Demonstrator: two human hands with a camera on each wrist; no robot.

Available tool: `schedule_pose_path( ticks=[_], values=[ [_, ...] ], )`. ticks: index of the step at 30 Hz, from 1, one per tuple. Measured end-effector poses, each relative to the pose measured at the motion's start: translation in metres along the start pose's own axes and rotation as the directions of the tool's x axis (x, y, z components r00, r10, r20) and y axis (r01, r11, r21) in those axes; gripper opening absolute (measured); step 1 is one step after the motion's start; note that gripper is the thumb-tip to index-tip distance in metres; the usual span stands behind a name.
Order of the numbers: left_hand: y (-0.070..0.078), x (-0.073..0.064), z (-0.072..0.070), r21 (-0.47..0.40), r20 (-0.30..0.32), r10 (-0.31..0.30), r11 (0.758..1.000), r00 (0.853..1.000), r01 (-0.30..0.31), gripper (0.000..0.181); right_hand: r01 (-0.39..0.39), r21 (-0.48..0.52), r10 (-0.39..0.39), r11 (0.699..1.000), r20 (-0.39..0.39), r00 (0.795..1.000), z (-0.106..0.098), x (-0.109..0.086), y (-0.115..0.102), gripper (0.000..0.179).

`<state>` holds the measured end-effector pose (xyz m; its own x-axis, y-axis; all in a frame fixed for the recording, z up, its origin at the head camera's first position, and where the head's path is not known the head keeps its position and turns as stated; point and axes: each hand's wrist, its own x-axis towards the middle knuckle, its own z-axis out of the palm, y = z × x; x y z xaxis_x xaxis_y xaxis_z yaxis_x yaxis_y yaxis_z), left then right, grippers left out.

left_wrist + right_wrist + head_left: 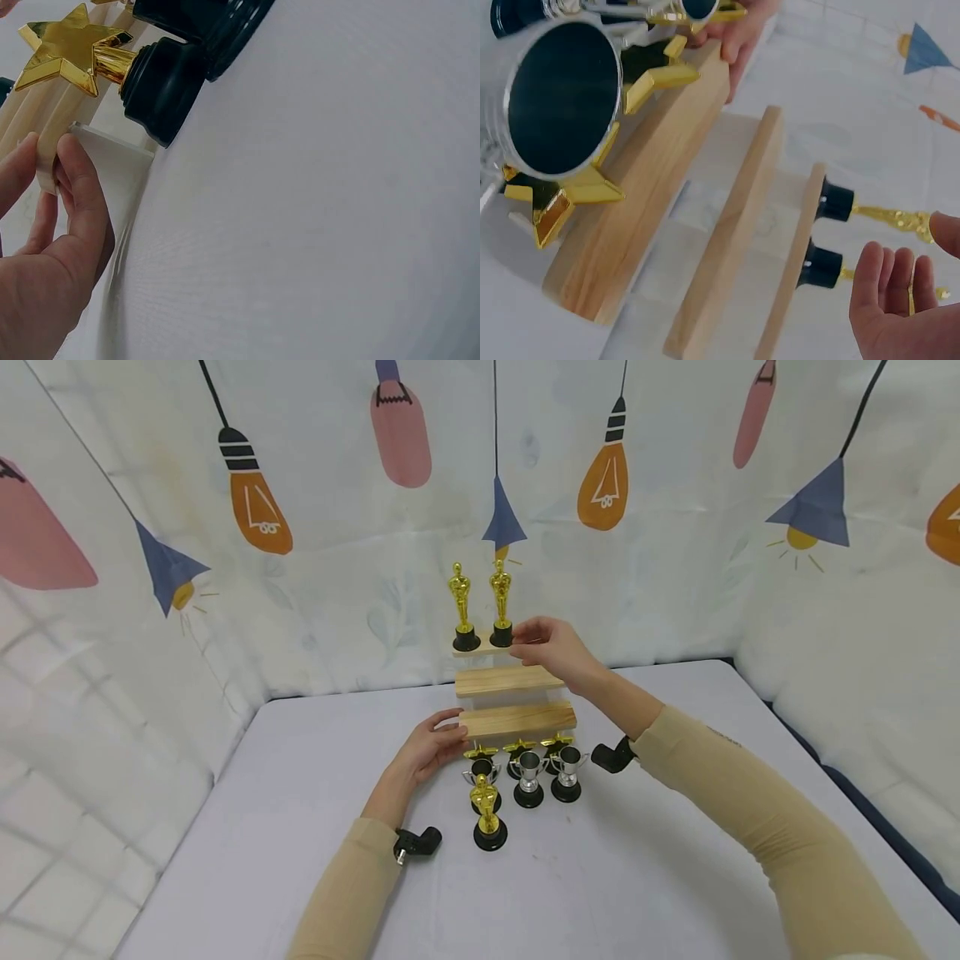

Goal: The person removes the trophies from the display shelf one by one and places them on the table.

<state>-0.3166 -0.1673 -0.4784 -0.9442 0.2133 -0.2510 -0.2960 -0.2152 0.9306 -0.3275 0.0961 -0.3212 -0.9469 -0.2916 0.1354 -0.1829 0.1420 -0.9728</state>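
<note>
My left hand (429, 748) pinches the left end of the lowest wooden step (517, 720) of a three-tier display stand, thumb and fingers on either side of the board in the left wrist view. On the top step (483, 645) two gold figurine trophies stand upright on black bases, a left one (461, 602) and a right one (501, 602). My right hand (558, 652) is beside the right figurine's base, its fingers extended and thumb apart. In the right wrist view the fingers (889, 281) partly cover that figurine's upper part.
Before the stand are three silver cup trophies (528, 772), with gold star trophies (75, 49) close behind them. Another gold figurine (486, 810) stands nearest the front. A printed curtain (360, 568) hangs behind the white-covered table (247, 827).
</note>
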Motion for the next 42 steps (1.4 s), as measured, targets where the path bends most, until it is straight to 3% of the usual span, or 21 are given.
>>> schedule_pose_path(
  ticks=[7, 17, 24, 42],
  values=[
    [0.000, -0.001, -0.001, -0.004, -0.002, -0.004, 1.000, 1.000, 0.004, 0.059, -0.030, -0.045, 0.028, 0.999, -0.047, 0.999, -0.005, 0.018, 0.009, 0.044],
    [-0.001, -0.002, -0.001, -0.004, -0.010, -0.001, 1.000, 1.000, 0.001, 0.059, -0.035, -0.040, 0.031, 0.999, -0.089, 0.996, -0.008, 0.038, 0.017, 0.039],
    [0.000, -0.003, -0.001, -0.004, -0.004, -0.002, 1.000, 1.000, 0.002, 0.059, -0.088, -0.106, 0.075, 0.990, -0.118, 0.990, -0.004, 0.052, 0.020, 0.047],
    [-0.002, 0.000, -0.001, 0.013, 0.002, 0.022, 1.000, 1.000, -0.022, 0.057, -0.136, -0.139, 0.115, 0.981, -0.148, 0.982, 0.005, 0.066, 0.022, 0.054]
  ],
)
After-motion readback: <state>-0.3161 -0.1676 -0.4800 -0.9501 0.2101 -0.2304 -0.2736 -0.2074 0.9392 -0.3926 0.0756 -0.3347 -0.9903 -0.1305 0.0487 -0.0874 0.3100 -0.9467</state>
